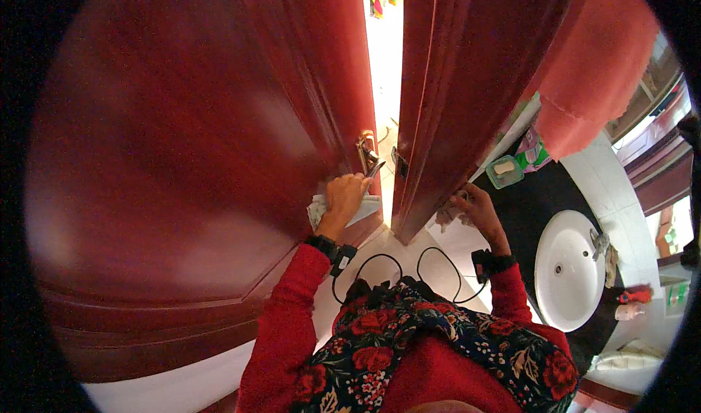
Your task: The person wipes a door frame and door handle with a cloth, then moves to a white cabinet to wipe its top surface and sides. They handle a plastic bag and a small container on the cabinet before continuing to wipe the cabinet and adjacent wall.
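My left hand is closed around the metal lever handle of a dark red wooden door. A pale cloth lies under and beside that hand, against the door. My right hand grips a crumpled light cloth close to the edge of the dark red door frame. Between door and frame is a narrow bright gap. Each wrist wears a black band with a small device, and black cables hang from them.
On the right, a white oval washbasin with a metal tap is set in a black countertop. A soap box and a green and pink packet lie at its far end, below a hanging pink towel.
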Demonstrator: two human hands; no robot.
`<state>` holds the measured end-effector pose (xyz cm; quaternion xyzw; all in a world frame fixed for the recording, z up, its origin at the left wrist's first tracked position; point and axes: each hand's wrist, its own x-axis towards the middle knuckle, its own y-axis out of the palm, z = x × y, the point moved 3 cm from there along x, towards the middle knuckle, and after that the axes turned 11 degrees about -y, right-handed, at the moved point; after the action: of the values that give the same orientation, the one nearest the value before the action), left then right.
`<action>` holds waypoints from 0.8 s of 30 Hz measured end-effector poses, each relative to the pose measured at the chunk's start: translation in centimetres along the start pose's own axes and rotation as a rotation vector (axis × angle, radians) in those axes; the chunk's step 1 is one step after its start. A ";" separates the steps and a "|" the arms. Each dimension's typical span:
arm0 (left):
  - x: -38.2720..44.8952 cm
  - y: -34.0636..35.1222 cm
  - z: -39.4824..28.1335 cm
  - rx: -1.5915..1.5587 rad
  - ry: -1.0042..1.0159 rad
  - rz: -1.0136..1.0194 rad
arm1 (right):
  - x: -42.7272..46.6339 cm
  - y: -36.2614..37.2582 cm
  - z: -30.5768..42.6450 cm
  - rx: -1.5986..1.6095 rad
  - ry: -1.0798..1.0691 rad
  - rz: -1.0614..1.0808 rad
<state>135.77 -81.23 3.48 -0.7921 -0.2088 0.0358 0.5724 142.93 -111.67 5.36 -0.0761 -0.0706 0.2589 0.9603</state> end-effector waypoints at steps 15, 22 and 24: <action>2.2 2.1 1.6 -0.114 -0.094 0.183 | -2.0 -1.5 -2.8 0.005 -0.013 -0.002; 3.5 1.9 2.3 -0.173 -0.249 0.285 | -3.5 -2.1 -2.6 -0.009 0.109 -0.172; 3.8 2.6 1.9 -0.178 -0.267 0.314 | -4.4 -2.4 -3.2 0.056 0.181 -0.250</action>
<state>139.42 -78.81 1.17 -0.8505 -0.1593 0.2103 0.4550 140.96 -116.33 2.21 -0.0628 0.0146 0.1313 0.9892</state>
